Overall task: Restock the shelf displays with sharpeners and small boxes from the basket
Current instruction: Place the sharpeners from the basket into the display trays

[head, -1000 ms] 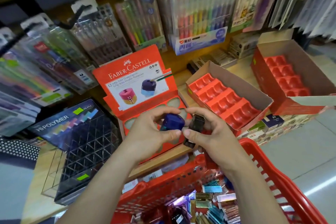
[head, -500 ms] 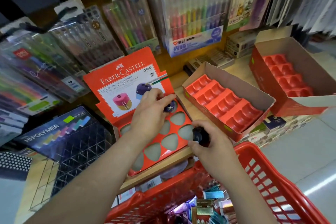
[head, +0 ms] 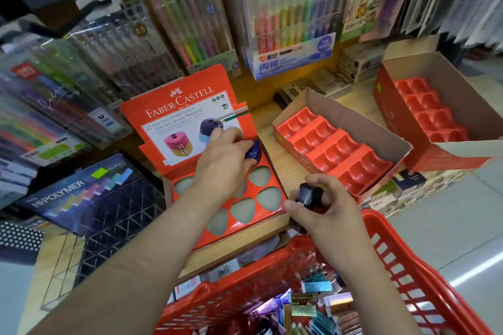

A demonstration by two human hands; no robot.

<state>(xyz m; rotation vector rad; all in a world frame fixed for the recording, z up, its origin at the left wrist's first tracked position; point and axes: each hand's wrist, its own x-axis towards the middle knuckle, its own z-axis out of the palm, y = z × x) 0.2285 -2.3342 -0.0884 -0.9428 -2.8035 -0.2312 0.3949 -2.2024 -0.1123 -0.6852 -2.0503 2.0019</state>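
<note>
Now apart, left hand (head: 223, 158) grips blue sharpener (head: 253, 151) at red display (head: 141, 109); right hand (head: 326, 215) grips dark sharpener (head: 309, 194) over shelf (head: 283, 162).

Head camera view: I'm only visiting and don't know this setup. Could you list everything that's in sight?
display box: one, red, middle of the shelf, most holes empty
blue sharpener: one, dark blue, at the display box's back right hole
dark sharpener: one, blackish, above the display box's front right corner
tray boxes: two, red trays in brown card, right of the display box, slots empty
shelf: one, pale wood, under the boxes
pen packs: many, mixed colours, hanging behind
grid rack: one, dark, left
basket: one, red, bottom
small boxes: many, shiny mixed colours, in the basket
left hand: grips the blue sharpener
right hand: grips the dark sharpener
</note>
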